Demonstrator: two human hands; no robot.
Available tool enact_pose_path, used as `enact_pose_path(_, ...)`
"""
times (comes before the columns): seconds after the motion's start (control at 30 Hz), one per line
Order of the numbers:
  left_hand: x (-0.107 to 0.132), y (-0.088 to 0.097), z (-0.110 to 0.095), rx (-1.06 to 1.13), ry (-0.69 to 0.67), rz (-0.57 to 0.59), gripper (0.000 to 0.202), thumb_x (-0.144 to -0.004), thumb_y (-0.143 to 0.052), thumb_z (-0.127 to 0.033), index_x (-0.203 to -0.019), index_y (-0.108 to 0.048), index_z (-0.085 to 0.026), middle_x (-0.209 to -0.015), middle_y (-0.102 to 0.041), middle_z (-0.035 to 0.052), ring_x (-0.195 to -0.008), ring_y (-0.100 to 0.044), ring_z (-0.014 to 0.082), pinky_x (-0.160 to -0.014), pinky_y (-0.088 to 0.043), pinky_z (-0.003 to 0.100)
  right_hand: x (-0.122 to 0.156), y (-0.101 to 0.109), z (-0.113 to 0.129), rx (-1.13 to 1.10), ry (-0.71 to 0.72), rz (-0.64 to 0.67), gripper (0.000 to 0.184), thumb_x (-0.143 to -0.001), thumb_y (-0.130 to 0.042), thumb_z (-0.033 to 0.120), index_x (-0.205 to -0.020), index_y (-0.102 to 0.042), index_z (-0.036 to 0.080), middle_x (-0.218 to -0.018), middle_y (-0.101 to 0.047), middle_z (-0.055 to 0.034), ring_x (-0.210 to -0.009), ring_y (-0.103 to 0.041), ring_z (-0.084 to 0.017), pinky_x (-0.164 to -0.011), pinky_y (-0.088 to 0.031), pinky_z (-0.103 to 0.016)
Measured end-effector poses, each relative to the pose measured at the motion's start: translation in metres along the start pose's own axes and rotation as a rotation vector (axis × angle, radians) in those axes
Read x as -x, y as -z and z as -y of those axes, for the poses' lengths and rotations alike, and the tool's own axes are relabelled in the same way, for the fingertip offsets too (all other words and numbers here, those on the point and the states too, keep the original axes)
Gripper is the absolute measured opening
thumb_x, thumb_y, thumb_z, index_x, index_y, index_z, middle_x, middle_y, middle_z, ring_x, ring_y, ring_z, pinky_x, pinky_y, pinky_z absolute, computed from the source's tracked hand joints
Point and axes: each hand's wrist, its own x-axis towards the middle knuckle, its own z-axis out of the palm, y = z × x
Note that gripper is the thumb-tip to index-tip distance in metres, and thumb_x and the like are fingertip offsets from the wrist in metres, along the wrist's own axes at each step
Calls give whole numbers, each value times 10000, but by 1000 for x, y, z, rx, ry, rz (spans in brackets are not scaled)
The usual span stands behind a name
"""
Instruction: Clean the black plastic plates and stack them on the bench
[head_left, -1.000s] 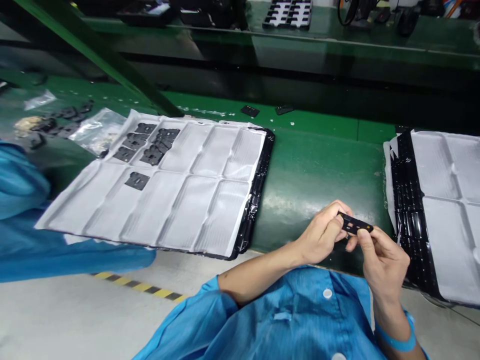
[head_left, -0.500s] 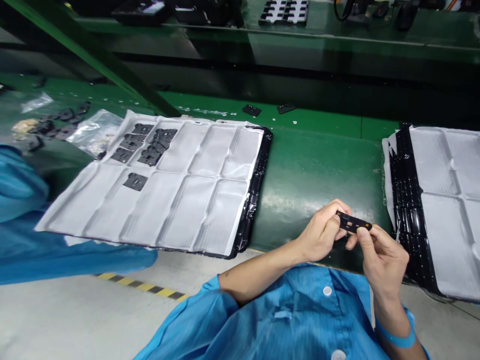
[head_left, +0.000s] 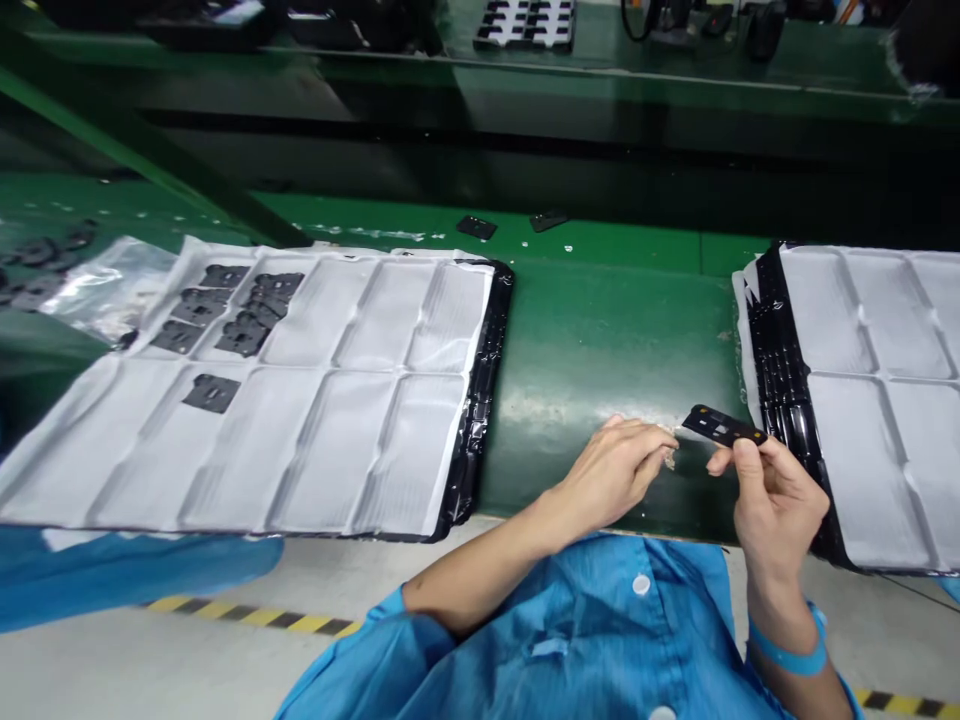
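Observation:
My right hand [head_left: 781, 500] pinches a small flat black plate [head_left: 724, 426] by its right end. The plate has small cutouts and gold-coloured spots, and it is held tilted above the green bench. Just left of it, my left hand [head_left: 616, 465] is closed, with a crumpled bit of thin, pale film [head_left: 670, 455] at its fingertips. A thin shiny strip appears between those fingertips and the plate's left end; whether it is joined to the plate I cannot tell.
To the left, a white-lined compartment tray [head_left: 300, 440] holds several black plates [head_left: 212, 393]. Another lined tray [head_left: 874, 440] stands at the right. Two small dark pieces [head_left: 477, 227] lie at the bench's back. A clear plastic bag [head_left: 112, 290] and a person's blue sleeve [head_left: 135, 580] are at left.
My left hand has let go of the plate and moved left, with the pale film now at its fingertips. My right hand keeps the plate. The view has shifted right.

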Motion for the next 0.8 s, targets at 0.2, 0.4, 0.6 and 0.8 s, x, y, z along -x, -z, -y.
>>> enact_pose_path(0.2, -8, 4, -7, 194, -86, -253, 250, -1011, -600, -163, -1224, -731, -168, -1246, -733, 138, -1111, -720, 214, -889, -589, 328, 1, 2, -3, 33, -1, 65, 250, -1027, -731, 427, -940, -782, 199, -762, -783, -21, -679, -756, -190, -716, -632, -301)
enact_pose_path(0.4, -11, 3, -13, 279, -90, -311, 165, -988, -594, -127, -1006, -756, -151, -997, -741, 81, -928, -706, 176, -872, -569, 311, 2, 4, -7, 150, 43, 5, 293, -1015, -733, 462, -1001, -825, 184, -873, -834, -57, -747, -784, -218, -716, -630, -314)
enact_pose_path(0.6, -10, -1, -15, 478, 68, -260, 223, -1004, -657, -291, -1132, -753, -136, -1055, -707, 95, -778, -627, 134, -680, -497, 249, 7, 1, -4, 154, 59, 72, 257, -1050, -696, 426, -1070, -809, 195, -855, -833, -54, -788, -799, -234, -809, -632, -347)
enact_pose_path(0.8, -11, -4, -17, 680, 173, -199, 211, -1010, -634, -301, -1082, -729, -127, -792, -630, 5, -614, -545, 84, -589, -424, 205, 9, 0, 1, 230, 142, 145, 282, -1062, -668, 397, -874, -728, 195, -754, -720, 3, -618, -640, -149, -599, -511, -245)
